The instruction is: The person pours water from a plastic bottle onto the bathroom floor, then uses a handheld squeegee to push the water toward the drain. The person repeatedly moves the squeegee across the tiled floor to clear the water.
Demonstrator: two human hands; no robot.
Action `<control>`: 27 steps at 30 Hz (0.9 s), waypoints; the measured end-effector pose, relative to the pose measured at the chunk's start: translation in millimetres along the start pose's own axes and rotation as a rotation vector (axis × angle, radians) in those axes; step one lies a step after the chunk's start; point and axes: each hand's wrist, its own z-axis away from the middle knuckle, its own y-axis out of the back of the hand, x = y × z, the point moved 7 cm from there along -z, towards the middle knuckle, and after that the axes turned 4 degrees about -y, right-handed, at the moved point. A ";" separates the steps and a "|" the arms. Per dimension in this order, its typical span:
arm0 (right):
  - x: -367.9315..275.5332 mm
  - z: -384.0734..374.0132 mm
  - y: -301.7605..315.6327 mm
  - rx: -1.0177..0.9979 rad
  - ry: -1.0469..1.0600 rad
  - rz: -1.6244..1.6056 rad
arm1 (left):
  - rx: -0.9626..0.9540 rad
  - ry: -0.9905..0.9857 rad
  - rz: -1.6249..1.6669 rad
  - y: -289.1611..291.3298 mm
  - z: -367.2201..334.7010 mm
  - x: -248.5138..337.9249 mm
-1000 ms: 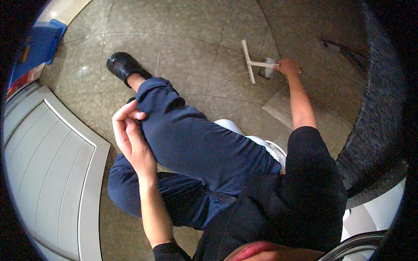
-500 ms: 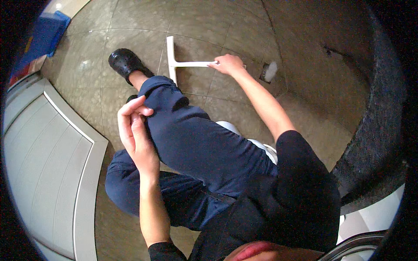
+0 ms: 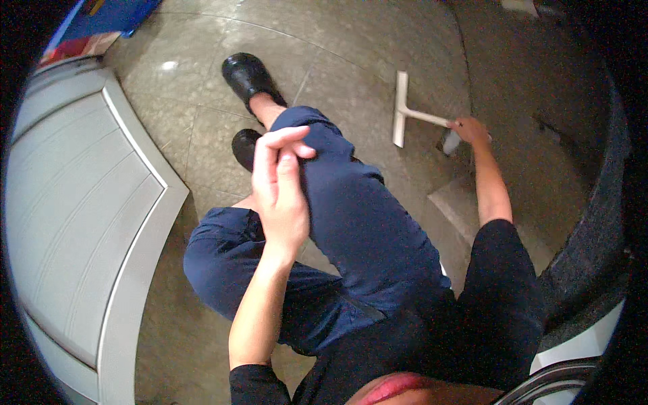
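Observation:
My right hand (image 3: 470, 131), off to the right with the arm stretched out, is closed round the handle of a white T-shaped squeegee (image 3: 399, 111). The squeegee's long blade faces left, low over or against the wet tiled floor (image 3: 351, 74); contact is hard to tell. Over my raised shin, in front of the blue trousers (image 3: 364, 209), my left hand (image 3: 280, 192) hangs loosely curved with nothing in it. Its thumb stands apart from the bent fingers.
A grey panelled door (image 3: 81, 223) fills the left side, with a blue container (image 3: 138, 17) beyond it. My feet wear black clogs (image 3: 250, 74). Beside my right hand lies a whitish object (image 3: 451, 143) by a dark floor opening. A dark rough surface (image 3: 594, 229) borders the right.
My right hand has drawn the squeegee rightward over the floor, away from my feet and near the floor opening. My left hand keeps its loose curve while the view has shifted.

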 end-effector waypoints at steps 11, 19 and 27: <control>-243.4 -97.7 138.1 -0.001 0.365 -0.722 | 0.070 0.109 0.217 -1.4 -0.5 -17.7; -403.2 -78.6 270.8 0.399 0.318 -0.512 | 0.084 0.178 0.310 0.5 3.1 -23.0; -194.8 -85.8 112.5 0.330 0.178 -0.558 | 0.143 0.208 0.352 6.8 6.7 -23.3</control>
